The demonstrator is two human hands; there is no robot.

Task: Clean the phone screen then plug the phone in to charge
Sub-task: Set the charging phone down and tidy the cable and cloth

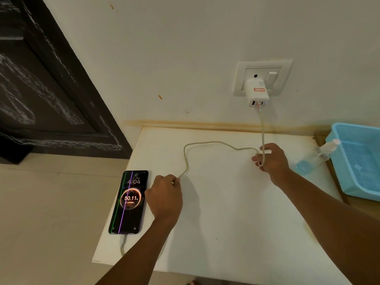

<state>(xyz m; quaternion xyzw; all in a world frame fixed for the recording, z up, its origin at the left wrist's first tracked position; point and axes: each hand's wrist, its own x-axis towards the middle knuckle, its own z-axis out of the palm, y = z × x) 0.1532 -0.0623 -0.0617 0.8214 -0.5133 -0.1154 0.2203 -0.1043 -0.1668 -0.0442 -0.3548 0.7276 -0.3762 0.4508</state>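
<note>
The phone (129,202) lies face up near the left edge of the white table (236,212). Its screen is lit and shows 50.11% and 4:04, with a green and a purple vertical line. A pale charging cable (207,143) runs from the white charger (257,92) in the wall socket, loops over the table and enters the phone's near end. My left hand (164,195) is closed around the cable just right of the phone. My right hand (271,158) pinches the cable below the charger.
A clear spray bottle (316,157) with bluish liquid lies at the table's right edge, against a light blue plastic basket (362,161). A wall socket plate with a switch (271,77) is above. A dark door (41,79) stands at the left, floor below it.
</note>
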